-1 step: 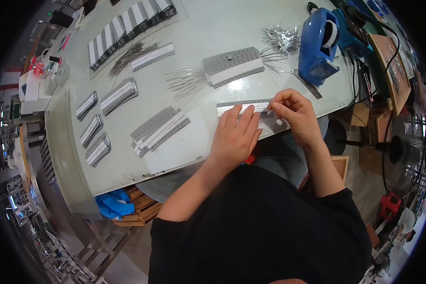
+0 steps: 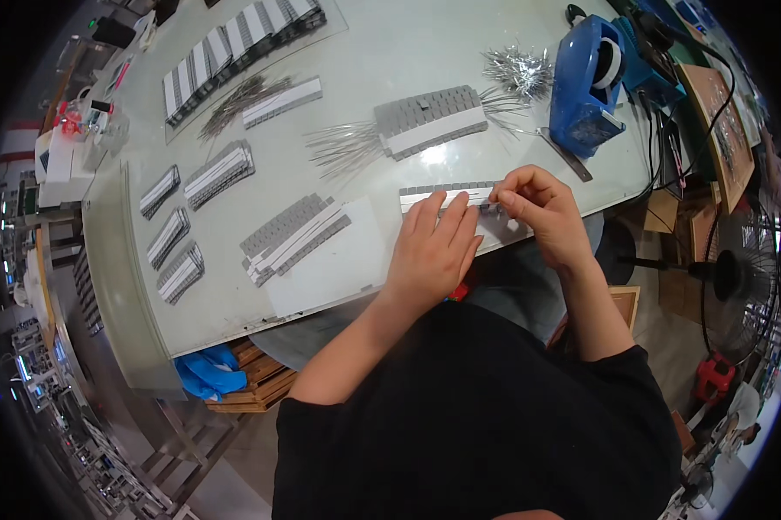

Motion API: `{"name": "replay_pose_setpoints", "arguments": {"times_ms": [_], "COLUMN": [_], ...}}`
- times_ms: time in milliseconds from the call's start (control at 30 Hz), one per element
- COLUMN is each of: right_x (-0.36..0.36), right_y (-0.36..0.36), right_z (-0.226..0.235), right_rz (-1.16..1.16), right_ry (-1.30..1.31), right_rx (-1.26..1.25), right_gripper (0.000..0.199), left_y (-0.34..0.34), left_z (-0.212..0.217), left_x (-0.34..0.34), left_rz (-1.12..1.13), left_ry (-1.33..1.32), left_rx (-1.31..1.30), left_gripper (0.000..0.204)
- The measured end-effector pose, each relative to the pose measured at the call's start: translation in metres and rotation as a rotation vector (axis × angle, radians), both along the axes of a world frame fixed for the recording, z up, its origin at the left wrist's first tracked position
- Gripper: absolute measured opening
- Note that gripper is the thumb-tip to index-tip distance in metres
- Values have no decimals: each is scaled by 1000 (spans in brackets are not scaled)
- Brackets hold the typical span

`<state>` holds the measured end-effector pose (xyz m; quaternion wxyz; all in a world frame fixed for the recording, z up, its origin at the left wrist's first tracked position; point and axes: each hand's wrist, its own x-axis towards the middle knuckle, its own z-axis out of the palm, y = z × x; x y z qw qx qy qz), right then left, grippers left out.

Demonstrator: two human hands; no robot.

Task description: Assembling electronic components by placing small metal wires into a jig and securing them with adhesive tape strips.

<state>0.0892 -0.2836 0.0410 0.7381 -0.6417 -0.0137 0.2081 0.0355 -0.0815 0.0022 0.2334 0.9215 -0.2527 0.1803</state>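
Observation:
A narrow strip of small grey parts on white tape [image 2: 432,192] lies along the front edge of the pale table [image 2: 364,69]. My left hand [image 2: 432,247] lies flat on it, fingers stretched out and pressing it down. My right hand [image 2: 542,208] is at the strip's right end, with thumb and fingers pinched on a small grey part [image 2: 491,207]. The two hands almost touch there. My fingers hide how the part sits on the strip.
A blue tape dispenser [image 2: 588,82] stands at the back right beside a heap of thin metal pins [image 2: 516,69]. A larger grey block with fanned pins [image 2: 429,121], several taped grey bundles [image 2: 291,230] and a white sheet [image 2: 330,264] lie to the left. A fan [image 2: 737,277] stands right of the table.

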Motion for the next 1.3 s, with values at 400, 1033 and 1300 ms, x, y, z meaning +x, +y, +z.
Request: {"name": "replay_pose_setpoints", "arguments": {"times_ms": [400, 1033, 1300], "right_x": [0, 17, 16], "right_y": [3, 9, 23], "right_z": [8, -14, -15], "right_rz": [143, 120, 29], "right_ry": [-100, -522, -582], "right_rx": [-371, -705, -827], "right_gripper": [8, 11, 18], "left_y": [0, -1, 0], "left_z": [-1, 2, 6], "left_x": [0, 1, 0], "left_rz": [-1, -1, 8], "left_ry": [-25, -20, 3], "left_rx": [-74, -58, 18], "left_gripper": [36, 36, 37]}}
